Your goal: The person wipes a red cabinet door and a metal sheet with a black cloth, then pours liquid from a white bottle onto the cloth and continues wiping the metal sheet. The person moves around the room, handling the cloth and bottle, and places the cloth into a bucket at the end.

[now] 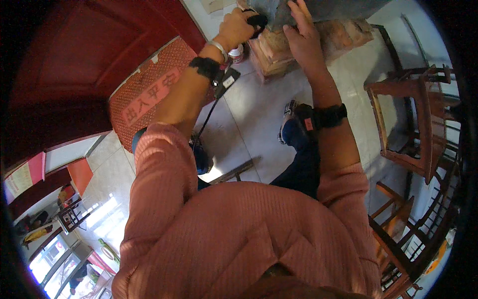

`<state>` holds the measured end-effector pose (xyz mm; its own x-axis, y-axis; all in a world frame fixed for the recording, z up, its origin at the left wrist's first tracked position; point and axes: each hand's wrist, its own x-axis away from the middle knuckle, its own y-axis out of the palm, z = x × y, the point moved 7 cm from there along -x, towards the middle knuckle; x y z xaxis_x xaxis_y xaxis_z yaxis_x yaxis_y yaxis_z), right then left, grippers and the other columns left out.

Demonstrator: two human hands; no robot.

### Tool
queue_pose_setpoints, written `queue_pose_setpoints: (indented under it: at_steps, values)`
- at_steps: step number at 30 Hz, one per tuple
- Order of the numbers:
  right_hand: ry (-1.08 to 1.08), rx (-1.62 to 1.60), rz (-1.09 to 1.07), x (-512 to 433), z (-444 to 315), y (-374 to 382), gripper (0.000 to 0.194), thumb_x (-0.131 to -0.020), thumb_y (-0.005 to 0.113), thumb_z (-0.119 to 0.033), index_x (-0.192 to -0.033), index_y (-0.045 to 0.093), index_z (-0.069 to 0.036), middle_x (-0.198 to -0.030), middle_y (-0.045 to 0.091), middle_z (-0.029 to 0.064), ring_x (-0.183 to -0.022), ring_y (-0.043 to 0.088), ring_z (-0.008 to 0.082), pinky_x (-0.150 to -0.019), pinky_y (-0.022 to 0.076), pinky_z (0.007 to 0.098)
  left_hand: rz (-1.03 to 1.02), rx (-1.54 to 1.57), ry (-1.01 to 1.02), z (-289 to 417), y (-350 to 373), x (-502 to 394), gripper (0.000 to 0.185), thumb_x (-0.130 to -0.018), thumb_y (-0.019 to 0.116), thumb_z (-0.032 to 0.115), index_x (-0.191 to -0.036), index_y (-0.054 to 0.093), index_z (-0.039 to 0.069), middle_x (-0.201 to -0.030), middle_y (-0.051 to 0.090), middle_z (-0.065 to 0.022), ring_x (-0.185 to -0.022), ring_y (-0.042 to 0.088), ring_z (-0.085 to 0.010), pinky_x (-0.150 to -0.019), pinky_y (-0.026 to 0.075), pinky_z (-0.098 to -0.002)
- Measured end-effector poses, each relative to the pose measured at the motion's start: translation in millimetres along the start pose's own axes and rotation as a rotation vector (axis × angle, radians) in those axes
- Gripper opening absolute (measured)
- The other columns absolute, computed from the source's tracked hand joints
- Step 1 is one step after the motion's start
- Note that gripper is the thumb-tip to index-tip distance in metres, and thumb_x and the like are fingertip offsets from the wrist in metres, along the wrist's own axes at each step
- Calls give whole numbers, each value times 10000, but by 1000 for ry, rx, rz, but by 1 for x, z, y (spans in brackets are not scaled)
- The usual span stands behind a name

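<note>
At the top centre my left hand (236, 28) is closed around a small black object (257, 21) whose kind I cannot tell. To its right my right hand (303, 35) has its fingers spread and holds nothing, close to or against a grey surface (278, 15). Whether the fingertips touch that surface is unclear. Beneath both hands is a ledge of rough brown blocks (272, 52), stone or brick. Each forearm wears a black strap; a black box (226, 83) with a cable hangs by the left one. A small can or jar (236, 54) stands on the floor below my left wrist.
A red doormat (149, 89) with writing lies at the left, beside a dark red door (89, 45). Wooden chair-like furniture (422, 123) lines the right side. A metal bar (239, 171) lies near my feet. Far off at the lower left is a person (77, 278).
</note>
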<state>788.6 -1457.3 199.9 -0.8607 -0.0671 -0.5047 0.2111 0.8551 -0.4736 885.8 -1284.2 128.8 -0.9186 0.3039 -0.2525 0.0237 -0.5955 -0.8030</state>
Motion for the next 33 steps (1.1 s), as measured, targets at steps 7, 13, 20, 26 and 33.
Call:
queue_pose_setpoints:
  at_steps: [7,13,20,26,33]
  values:
    - [213,-901,-27,-4,40,6,618,-979,607,-136,-1541,363,-55,-1659,209,161,-1514,237,345,-1174,277,417,-286,745,-207,20,-3,70,335,-897,714,123,-1215,679,23,-915,736,-111,-813,678,-207,-752,555,-328]
    - [354,-346,110,-9,47,-45,552,-930,629,-120,-1459,488,-50,-1516,484,124,-1368,487,238,-1128,374,339,-524,1215,-427,39,-45,91,339,-911,742,157,-1208,677,7,-982,724,-69,-805,670,-158,-690,559,-310]
    - [292,-412,45,14,-36,-38,715,-954,664,-390,-1475,420,34,-1434,528,233,-1306,533,312,-1090,413,401,-370,1117,-346,121,-81,94,436,-952,705,296,-1301,614,50,-1043,690,-49,-845,642,-146,-707,542,-293]
    - [1,-166,239,53,-109,-70,807,-895,739,-280,-1524,313,-9,-1491,420,243,-1342,456,373,-1113,369,443,-532,1489,-277,222,-90,110,601,-978,567,576,-1382,513,135,-1127,643,-35,-929,634,-181,-668,536,-324]
    - [116,-217,360,14,-89,-116,638,-909,728,-240,-1440,451,-21,-1282,615,175,-1144,604,269,-983,480,373,-111,386,-4,163,-121,56,706,-951,708,368,-1511,393,76,-1299,622,-118,-1018,680,-249,-884,551,-388]
